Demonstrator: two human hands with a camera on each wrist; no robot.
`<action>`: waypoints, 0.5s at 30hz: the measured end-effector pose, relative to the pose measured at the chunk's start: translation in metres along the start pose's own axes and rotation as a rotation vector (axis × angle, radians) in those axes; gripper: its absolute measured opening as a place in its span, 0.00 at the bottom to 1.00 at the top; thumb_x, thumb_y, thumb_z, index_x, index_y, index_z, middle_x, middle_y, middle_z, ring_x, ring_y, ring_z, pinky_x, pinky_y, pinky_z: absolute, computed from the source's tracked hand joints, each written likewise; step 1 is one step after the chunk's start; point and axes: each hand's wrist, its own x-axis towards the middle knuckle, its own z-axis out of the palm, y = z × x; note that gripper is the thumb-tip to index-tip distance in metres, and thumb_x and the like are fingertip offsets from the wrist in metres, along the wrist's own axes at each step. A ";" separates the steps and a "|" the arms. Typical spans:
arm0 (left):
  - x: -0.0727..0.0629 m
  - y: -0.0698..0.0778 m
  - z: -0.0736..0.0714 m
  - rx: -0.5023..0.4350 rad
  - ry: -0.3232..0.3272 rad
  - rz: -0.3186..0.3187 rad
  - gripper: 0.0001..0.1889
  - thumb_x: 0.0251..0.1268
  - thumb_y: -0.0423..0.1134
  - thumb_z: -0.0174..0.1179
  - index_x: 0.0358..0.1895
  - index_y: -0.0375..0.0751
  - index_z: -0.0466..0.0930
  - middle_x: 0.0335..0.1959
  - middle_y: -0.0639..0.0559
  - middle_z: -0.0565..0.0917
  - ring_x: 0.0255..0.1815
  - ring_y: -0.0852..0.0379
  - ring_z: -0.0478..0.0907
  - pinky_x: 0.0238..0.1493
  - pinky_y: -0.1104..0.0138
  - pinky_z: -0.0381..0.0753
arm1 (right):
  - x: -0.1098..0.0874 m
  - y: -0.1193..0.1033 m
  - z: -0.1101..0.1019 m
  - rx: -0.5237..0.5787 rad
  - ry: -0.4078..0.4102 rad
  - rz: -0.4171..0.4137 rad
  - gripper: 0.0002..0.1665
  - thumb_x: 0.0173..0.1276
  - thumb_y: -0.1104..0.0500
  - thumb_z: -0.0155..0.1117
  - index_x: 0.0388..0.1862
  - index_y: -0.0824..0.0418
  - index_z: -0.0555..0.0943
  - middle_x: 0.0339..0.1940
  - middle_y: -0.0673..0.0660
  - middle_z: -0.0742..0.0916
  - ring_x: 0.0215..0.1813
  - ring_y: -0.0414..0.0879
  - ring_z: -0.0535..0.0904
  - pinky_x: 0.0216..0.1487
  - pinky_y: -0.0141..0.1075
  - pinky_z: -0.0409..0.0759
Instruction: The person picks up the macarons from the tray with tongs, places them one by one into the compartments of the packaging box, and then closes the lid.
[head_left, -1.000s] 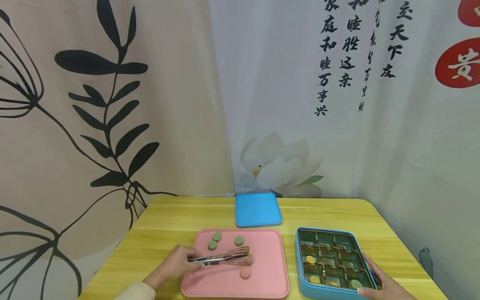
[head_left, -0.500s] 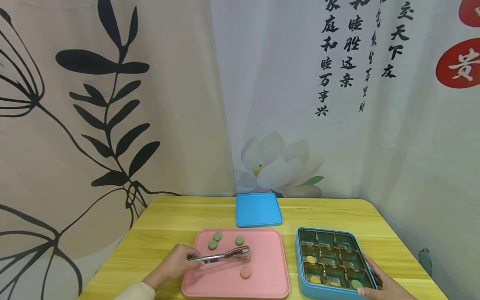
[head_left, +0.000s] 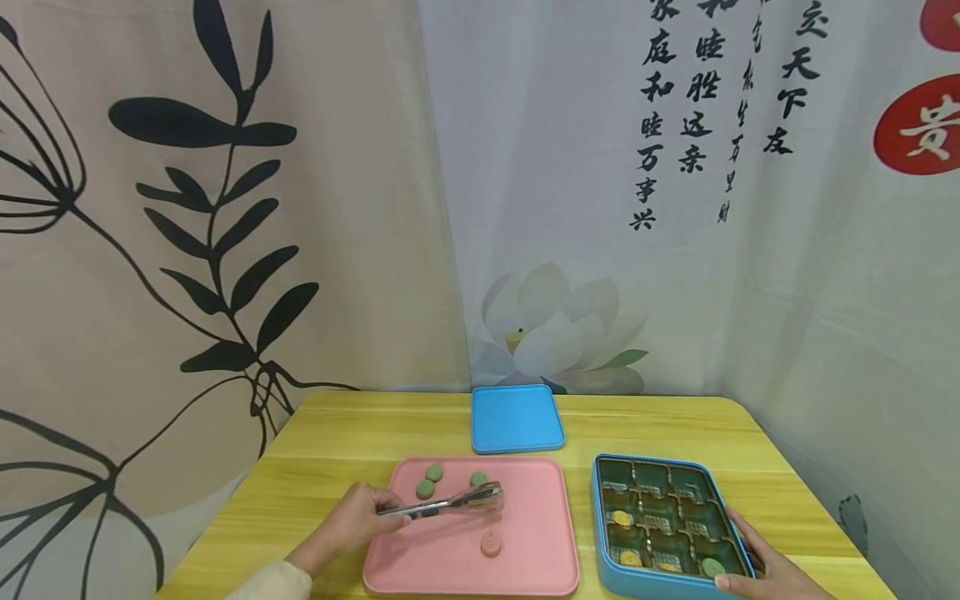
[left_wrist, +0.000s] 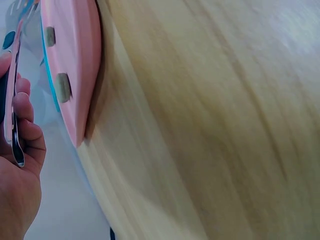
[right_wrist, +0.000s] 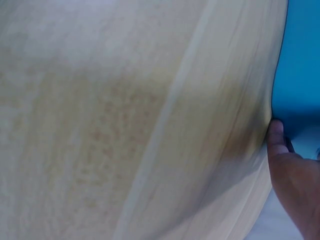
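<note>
My left hand (head_left: 356, 521) holds metal tongs (head_left: 442, 502) over the pink tray (head_left: 536, 533). A pinkish piece shows at the tips of the tongs, but its shape is hard to make out. On the tray lie a pink macaron-like disc (head_left: 491, 544) and three green discs (head_left: 425, 488), one partly behind the tongs. In the left wrist view, the fingers (left_wrist: 30, 135) curl round the tongs. My right hand (head_left: 772, 571) holds the near right corner of the blue box (head_left: 652, 579), thumb at its rim. Inside, yellow discs (head_left: 630, 558) and a green disc (head_left: 711, 568) sit in compartments.
A blue lid (head_left: 517, 419) lies flat behind the tray on the wooden table (head_left: 375, 425). A printed curtain (head_left: 375, 208) hangs behind the table's far edge. The box stands to the right of the tray, with a strip of table between them.
The tongs have closed up at their tips and risen slightly, away from where a second pink disc lay on the tray. My right hand and the box have stayed put.
</note>
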 end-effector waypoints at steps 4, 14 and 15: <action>0.003 0.004 0.000 -0.007 -0.003 -0.015 0.05 0.59 0.43 0.71 0.30 0.47 0.88 0.24 0.59 0.83 0.25 0.63 0.74 0.26 0.71 0.75 | 0.000 0.000 0.000 0.007 -0.005 -0.002 0.53 0.81 0.52 0.47 0.74 0.67 0.18 0.67 0.89 0.37 0.67 0.86 0.40 0.57 0.70 0.64; 0.016 0.020 0.004 0.022 -0.004 0.038 0.10 0.61 0.46 0.70 0.25 0.50 0.83 0.19 0.61 0.77 0.20 0.67 0.66 0.21 0.74 0.66 | -0.001 0.000 0.000 0.011 -0.015 -0.006 0.54 0.81 0.52 0.48 0.73 0.67 0.17 0.67 0.89 0.37 0.67 0.86 0.42 0.57 0.70 0.64; 0.017 0.022 0.005 0.018 -0.006 0.043 0.10 0.61 0.46 0.70 0.25 0.50 0.83 0.18 0.62 0.76 0.20 0.67 0.65 0.21 0.74 0.65 | -0.001 0.000 0.000 0.012 -0.017 -0.007 0.53 0.81 0.52 0.47 0.73 0.67 0.17 0.67 0.89 0.36 0.67 0.86 0.42 0.58 0.70 0.64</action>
